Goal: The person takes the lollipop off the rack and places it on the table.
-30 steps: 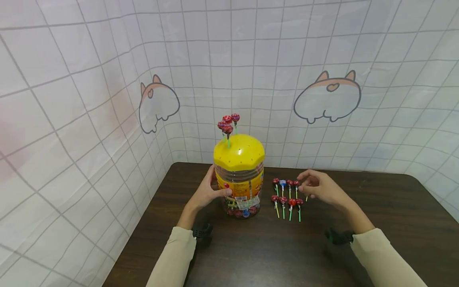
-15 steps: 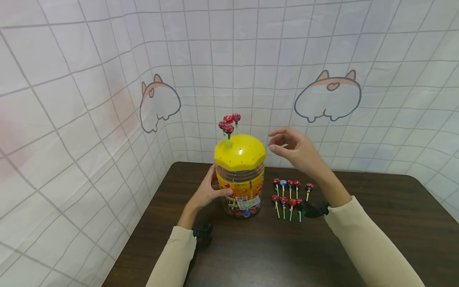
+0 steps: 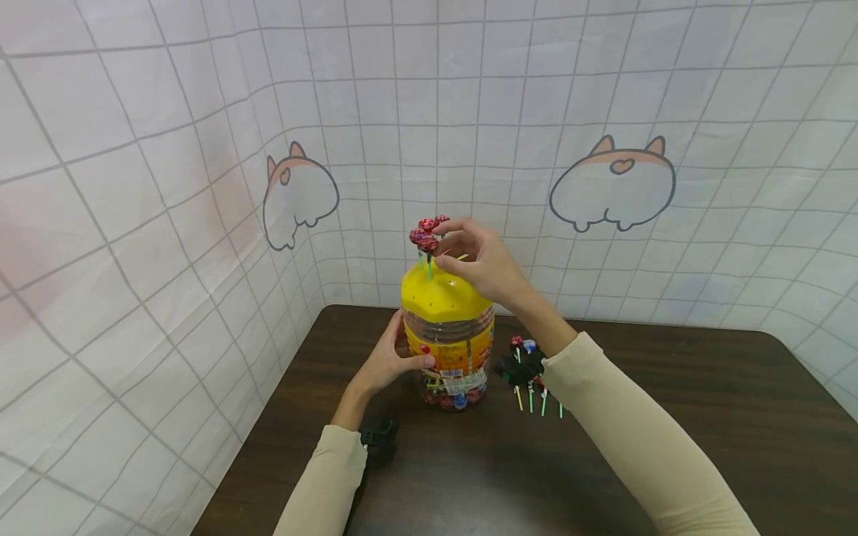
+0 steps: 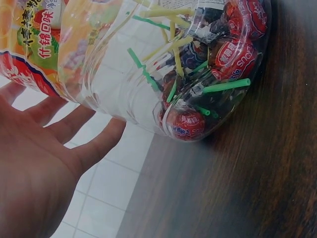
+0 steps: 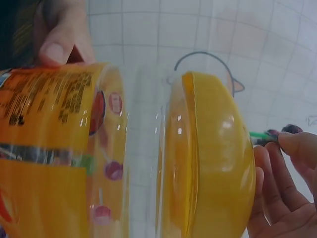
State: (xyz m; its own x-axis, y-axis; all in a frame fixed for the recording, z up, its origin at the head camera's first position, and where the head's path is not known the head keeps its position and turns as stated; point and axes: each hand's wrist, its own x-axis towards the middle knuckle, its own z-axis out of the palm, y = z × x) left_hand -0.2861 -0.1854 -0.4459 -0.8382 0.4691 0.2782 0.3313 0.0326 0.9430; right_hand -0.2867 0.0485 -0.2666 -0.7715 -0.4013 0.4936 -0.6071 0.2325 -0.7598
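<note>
My L hand (image 3: 395, 357) is round the jar (image 3: 447, 331) on its L side, thumb across the front, fingers spread behind; it has a firm-looking hold. My R hand (image 3: 479, 260) is over the lid (image 3: 439, 298), fingers part-bent, thumb & forefinger apart at the stuck pops (image 3: 427, 243); can't tell if they grip one. Jar stands upright on the bench (image 3: 436, 469), near the back edge, w/ the pops' sticks upright in the lid's L part.

In the way: R hand hides some of the lid top; my R wrist cam (image 3: 523, 368) & sleeve (image 3: 643, 432) block most of the loose pops (image 3: 529, 346) on the bench, R of the jar. A red head & a blue one show past the cam, plus yellow & green stick ends.

Behind: white cloth (image 3: 469, 112), grey grid, creased, w/ 2 cartoon corgi rumps.

Materials: jar = clear, shiny plastic, rounded, ridged nr the neck; yellow-orange printed label (image 5: 49, 124) wraps it. Lid = glossy yellow, domed, scalloped rim, small holes. Inside, jar pops (image 4: 185, 123): round, shiny red wrappers mostly, thin green/yellow sticks. Bench = dark brown, wood-grain.
</note>
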